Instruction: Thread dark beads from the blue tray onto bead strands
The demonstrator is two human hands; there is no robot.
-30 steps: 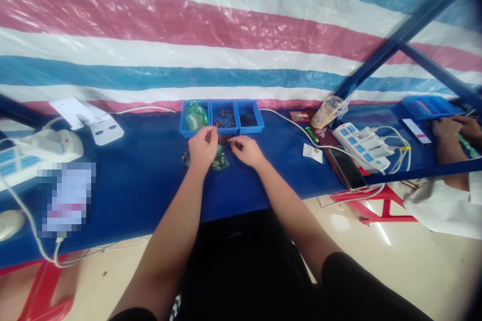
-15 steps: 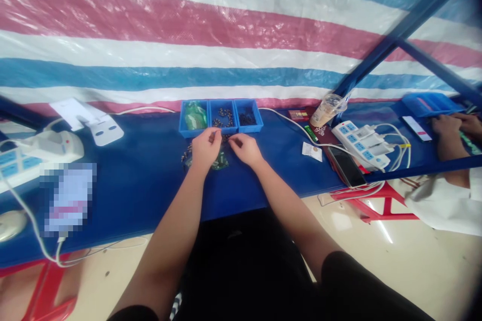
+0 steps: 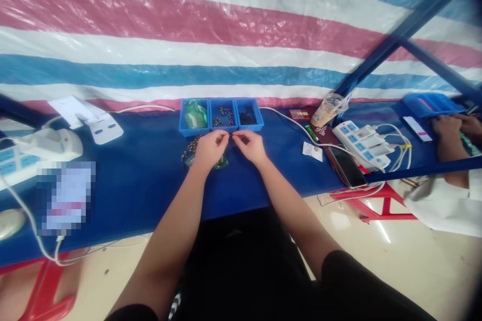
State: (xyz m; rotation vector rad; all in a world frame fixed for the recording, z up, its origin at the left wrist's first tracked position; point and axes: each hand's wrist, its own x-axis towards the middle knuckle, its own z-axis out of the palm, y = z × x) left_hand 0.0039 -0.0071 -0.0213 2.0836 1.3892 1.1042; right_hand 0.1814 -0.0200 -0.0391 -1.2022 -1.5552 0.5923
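Observation:
My left hand (image 3: pixel 212 149) and my right hand (image 3: pixel 249 145) meet fingertip to fingertip just in front of a blue three-part bin (image 3: pixel 222 131). Both are closed in a pinch, and whatever small piece sits between the fingertips is too small to name. Beneath and beside the left hand lie a pile of small brass-and-dark parts (image 3: pixel 189 148) and a green plastic bag (image 3: pixel 223 162), partly hidden by that hand. The bin's left compartment holds a green bag (image 3: pixel 196 114), the middle one small metallic parts (image 3: pixel 225 116), the right one small black parts (image 3: pixel 246 115).
A drink cup (image 3: pixel 327 111), a power strip (image 3: pixel 359 144), a dark phone (image 3: pixel 348 166) and a small white packet (image 3: pixel 312 151) lie to the right. At left are a white stand (image 3: pixel 100 128) and a charging phone (image 3: pixel 70 198). A co-worker's hands (image 3: pixel 448 125) are at far right.
My right hand has moved slightly up, and the left hand has turned and shifted toward it. Their fingertips have come together; before, there was a gap between them.

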